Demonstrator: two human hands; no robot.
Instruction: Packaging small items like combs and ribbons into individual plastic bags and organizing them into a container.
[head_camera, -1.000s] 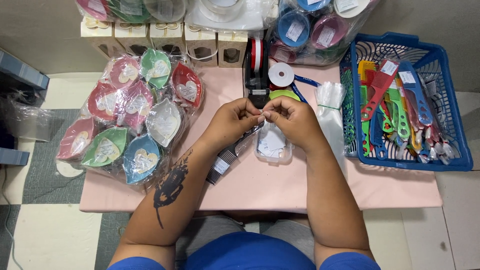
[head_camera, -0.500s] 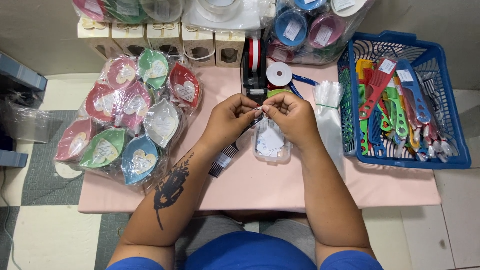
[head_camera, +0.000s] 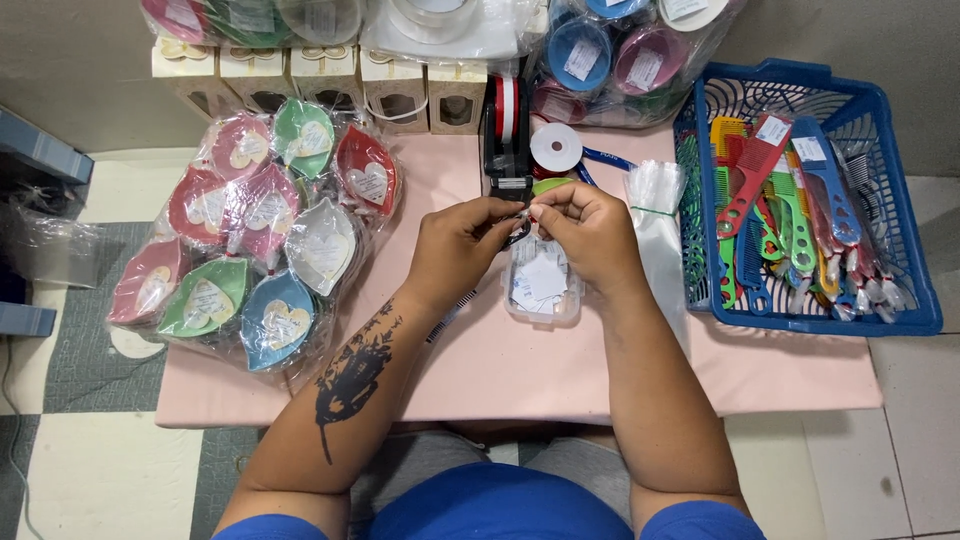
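Observation:
My left hand (head_camera: 458, 245) and my right hand (head_camera: 590, 232) meet fingertip to fingertip over a pink table (head_camera: 520, 370), just in front of a black tape dispenser (head_camera: 508, 135). Both hands pinch a black comb in a clear sleeve (head_camera: 452, 307), which runs down-left under my left hand and is mostly hidden. A small clear box of white paper tags (head_camera: 544, 285) lies right below my hands. Whether a strip of tape is between my fingers I cannot tell.
A blue basket (head_camera: 900, 200) of coloured combs stands at the right. Bagged leaf-shaped dishes (head_camera: 260, 235) lie at the left. A stack of clear sleeves (head_camera: 655, 215), a white ribbon spool (head_camera: 557, 147), small cream boxes (head_camera: 330, 80) and bagged bowls (head_camera: 620, 55) line the back.
My hands have shifted slightly toward the tape dispenser, and the comb has turned so that less of it shows under my left hand.

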